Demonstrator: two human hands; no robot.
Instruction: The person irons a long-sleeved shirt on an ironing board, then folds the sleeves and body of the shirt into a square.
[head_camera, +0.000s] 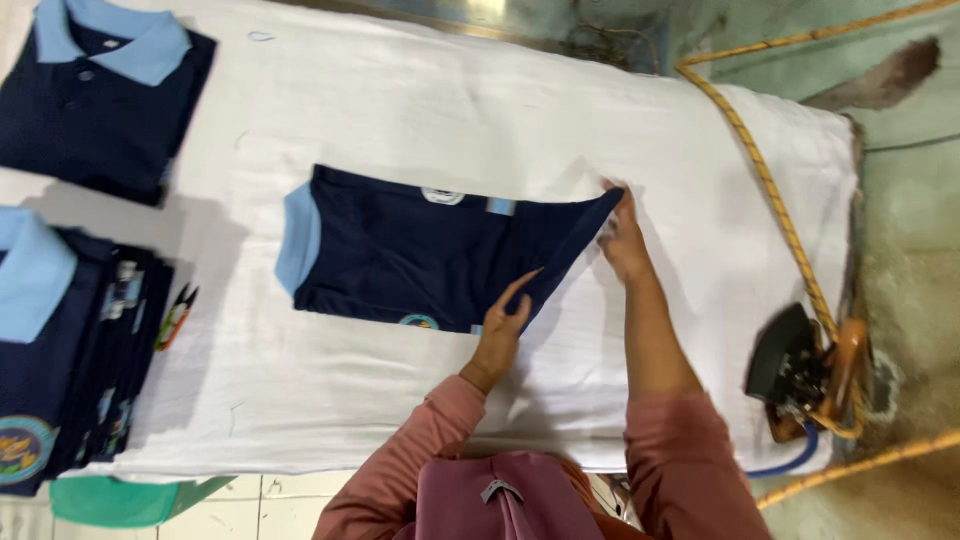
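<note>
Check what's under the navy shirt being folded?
The navy shirt lies on a white padded cloth covering the table. Cloth beneath the shirt is hidden; both hands, left hand, right hand, grip its edge.

A white padded table fills the view; beyond it lies greenish, perhaps concrete, floor.

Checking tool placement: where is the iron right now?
In the head view, the iron stands at the white table's right end, beside the yellow cord, right of the person's right hand.
</note>
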